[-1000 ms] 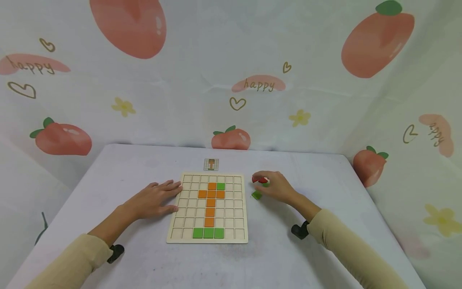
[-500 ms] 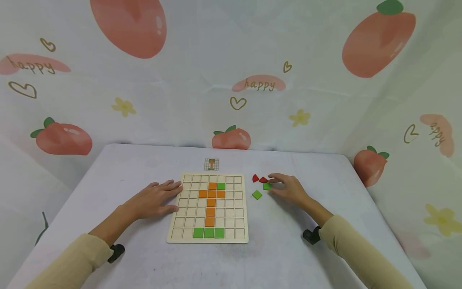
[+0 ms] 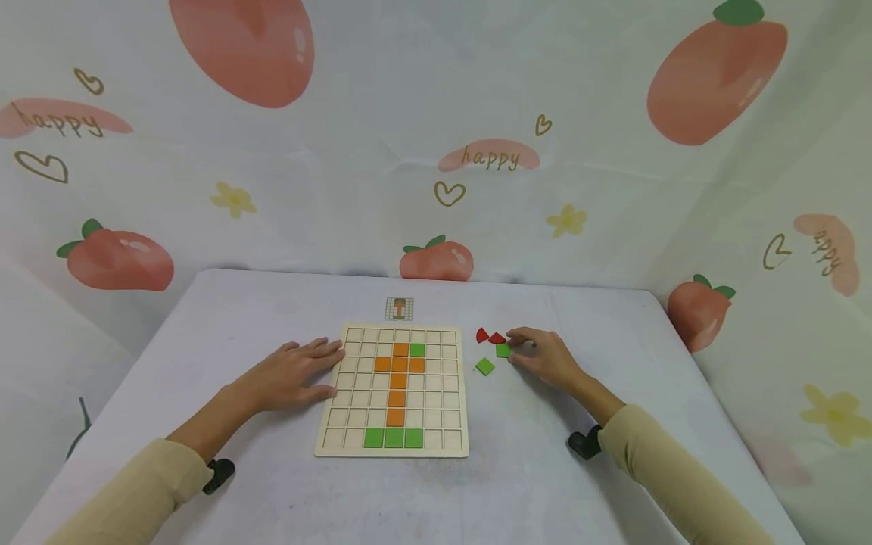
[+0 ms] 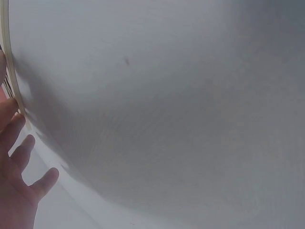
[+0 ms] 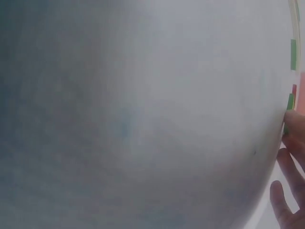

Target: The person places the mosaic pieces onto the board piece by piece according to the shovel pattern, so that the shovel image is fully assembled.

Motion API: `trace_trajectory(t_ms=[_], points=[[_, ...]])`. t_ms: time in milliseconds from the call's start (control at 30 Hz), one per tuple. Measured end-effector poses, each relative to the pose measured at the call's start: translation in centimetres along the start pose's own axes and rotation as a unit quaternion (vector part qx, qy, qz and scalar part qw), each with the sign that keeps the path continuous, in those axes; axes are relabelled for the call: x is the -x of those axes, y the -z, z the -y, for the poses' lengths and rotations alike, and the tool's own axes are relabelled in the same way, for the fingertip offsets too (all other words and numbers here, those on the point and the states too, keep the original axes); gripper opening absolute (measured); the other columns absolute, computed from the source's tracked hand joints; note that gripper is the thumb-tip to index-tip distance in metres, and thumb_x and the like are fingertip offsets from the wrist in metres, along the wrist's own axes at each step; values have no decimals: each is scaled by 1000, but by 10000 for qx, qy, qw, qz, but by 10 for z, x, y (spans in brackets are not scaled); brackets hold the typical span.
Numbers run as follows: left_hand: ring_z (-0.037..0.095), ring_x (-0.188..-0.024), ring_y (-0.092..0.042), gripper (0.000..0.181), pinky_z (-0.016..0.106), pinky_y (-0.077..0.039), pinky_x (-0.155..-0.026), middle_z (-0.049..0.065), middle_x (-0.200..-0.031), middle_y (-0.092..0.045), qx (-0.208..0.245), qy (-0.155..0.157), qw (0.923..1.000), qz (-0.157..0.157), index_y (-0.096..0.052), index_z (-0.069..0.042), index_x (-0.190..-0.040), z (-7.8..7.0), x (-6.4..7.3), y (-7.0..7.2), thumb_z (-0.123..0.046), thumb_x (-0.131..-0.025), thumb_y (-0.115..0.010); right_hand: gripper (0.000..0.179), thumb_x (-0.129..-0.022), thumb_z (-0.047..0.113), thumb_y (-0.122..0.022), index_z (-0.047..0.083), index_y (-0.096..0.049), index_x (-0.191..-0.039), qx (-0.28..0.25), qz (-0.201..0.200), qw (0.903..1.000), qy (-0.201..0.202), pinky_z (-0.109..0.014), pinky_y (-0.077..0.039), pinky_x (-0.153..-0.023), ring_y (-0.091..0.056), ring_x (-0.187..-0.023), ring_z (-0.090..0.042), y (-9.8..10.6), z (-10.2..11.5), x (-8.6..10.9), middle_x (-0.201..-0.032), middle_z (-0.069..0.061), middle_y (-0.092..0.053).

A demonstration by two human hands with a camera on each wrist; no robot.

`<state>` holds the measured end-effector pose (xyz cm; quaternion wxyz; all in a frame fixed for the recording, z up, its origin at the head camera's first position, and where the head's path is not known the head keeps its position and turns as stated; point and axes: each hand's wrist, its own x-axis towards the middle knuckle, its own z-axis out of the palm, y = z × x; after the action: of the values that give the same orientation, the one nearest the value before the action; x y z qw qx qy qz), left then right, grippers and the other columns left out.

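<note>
A wooden grid board (image 3: 446,446) bears orange square tiles (image 3: 397,381) in a cross and green tiles (image 3: 393,437) along its bottom row. One more green tile (image 3: 417,350) sits near its top. My left hand (image 3: 293,378) lies with fingers spread, its fingertips touching the board's left edge. Right of the board, my right hand (image 3: 541,358) pinches a loose green tile (image 3: 503,350) by its right side, thumb and fingers curled. The right wrist view shows fingertips (image 5: 291,117) at that green tile. Another green tile (image 3: 485,366) lies apart, nearer the board.
Two red wedge-shaped pieces (image 3: 482,335) lie just beyond the green tiles. A small pattern card (image 3: 399,309) rests behind the board. A white cloth covers the table (image 3: 272,484), and a printed curtain (image 3: 354,174) hangs at its back and sides.
My right hand has drawn back to the right, uncovering the red pieces and the green tiles, and its fingers have come together at one green tile. The left hand has stayed put.
</note>
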<state>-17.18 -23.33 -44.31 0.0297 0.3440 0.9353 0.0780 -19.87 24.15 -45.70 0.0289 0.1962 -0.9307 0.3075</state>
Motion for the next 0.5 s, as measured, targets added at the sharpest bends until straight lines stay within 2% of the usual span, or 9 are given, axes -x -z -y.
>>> trace_trajectory(t_ms=[300,500], points=[[40,-137,-43,70,62,-39,-100,13,-151,-46,51,9,10000,42,-50,-6,-146,-1,0,1,-53,-95,-60,39,-85,7,-79,3,-68,-122,71,98,9999,-82,-50,-51,-92,-66,-104,-26,3,6,-6,-108,-7,-74],[40,-137,-44,70,62,-39,-100,13,-151,-47,31,23,10000,41,-50,-5,-146,-1,1,1,-52,-95,-60,37,-86,8,-79,1,-68,-120,62,24,9998,184,-49,-52,-90,-67,-100,-26,3,17,-18,-107,-8,-74]])
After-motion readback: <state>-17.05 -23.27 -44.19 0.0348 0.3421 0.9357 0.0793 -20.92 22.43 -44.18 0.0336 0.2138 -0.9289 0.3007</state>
